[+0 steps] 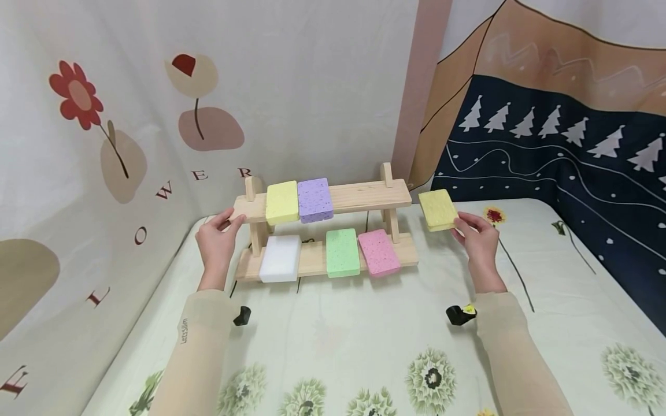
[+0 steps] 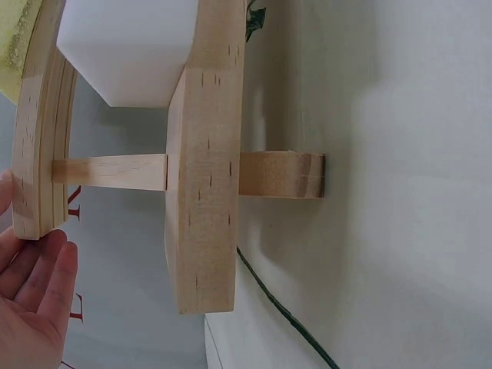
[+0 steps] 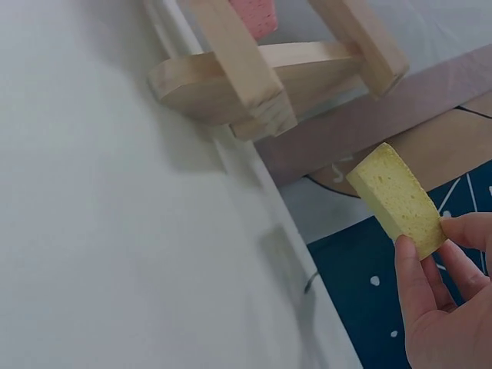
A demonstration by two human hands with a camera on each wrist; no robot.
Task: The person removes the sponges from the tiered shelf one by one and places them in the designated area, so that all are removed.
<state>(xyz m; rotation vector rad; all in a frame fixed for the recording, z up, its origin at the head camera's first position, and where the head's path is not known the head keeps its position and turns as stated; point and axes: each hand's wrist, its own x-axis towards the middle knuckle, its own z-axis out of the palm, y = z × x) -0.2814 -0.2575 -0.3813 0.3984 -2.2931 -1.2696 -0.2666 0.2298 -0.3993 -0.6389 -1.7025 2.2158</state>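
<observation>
A two-tier wooden shelf stands against the fabric backdrop. My left hand grips the left end of its upper board, thumb and fingers around the edge in the left wrist view. Off the shelf's right end, my right hand pinches a yellow sponge by its lower right corner, held up in the air. On the upper board another yellow sponge lies beside a purple sponge. The lower board bears a white sponge, a green sponge and a tilted pink sponge.
Two small black objects lie on the flower-printed cloth in front of the shelf, one near each forearm; the right one has a yellow patch. Behind hangs a printed curtain, with a dark tree-patterned fabric at the right.
</observation>
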